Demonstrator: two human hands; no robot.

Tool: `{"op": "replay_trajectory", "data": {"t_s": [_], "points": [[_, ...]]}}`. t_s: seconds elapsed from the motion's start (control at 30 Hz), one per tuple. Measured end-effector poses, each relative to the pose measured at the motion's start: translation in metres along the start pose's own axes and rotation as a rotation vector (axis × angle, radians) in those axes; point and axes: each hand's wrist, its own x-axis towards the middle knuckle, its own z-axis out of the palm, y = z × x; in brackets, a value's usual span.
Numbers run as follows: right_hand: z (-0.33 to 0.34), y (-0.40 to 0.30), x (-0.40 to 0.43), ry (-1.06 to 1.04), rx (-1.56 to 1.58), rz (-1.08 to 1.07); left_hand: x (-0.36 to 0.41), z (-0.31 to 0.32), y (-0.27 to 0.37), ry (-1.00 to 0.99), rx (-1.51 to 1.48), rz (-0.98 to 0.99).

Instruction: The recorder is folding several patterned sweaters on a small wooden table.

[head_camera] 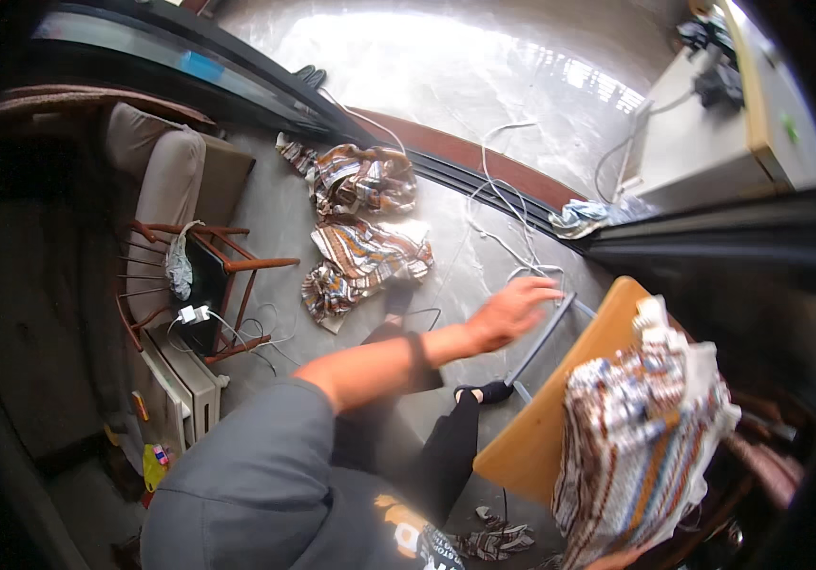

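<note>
My left hand (511,313), blurred, is stretched out over the floor beside a grey metal leg frame (540,340). Nothing shows in its fingers, which look extended. That frame belongs to a small table with a light wooden top (522,456). On the top lies a pile of striped patterned cloth (643,434) with white edges, in brown, orange, blue and white. At the bottom rim, my right hand (620,559) is partly in view against the pile's near edge. Its grip on the cloth is hidden.
Two crumpled heaps of similar cloth (365,182) (372,263) lie on the grey floor. White cables (497,189) trail across a sliding-door track (493,196). A wooden chair (237,265) holds a charger (194,313) at left. Cloth scraps (497,541) lie below the table.
</note>
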Motion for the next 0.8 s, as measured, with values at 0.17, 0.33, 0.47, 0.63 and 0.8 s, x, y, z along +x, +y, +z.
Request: {"op": "replay_trajectory", "data": {"t_s": [0.17, 0.33, 0.47, 0.63, 0.8], "points": [[0.020, -0.051, -0.013, -0.020, -0.221, -0.033, -0.105, -0.095, -0.213, 0.034, 0.232, -0.584], [0.055, -0.086, -0.028, -0.063, -0.324, -0.035, -0.167, -0.140, -0.367, 0.034, 0.300, -0.956], [0.068, -0.099, -0.034, -0.072, -0.402, -0.034, -0.163, -0.118, -0.445, 0.014, 0.185, -1.148], [0.102, -0.104, -0.045, -0.117, -0.407, -0.020, -0.176, -0.117, -0.521, 0.301, -0.069, -1.261], [0.081, -0.104, -0.041, -0.104, -0.467, -0.014, -0.159, -0.102, -0.501, 0.072, 0.387, -1.159]]}}
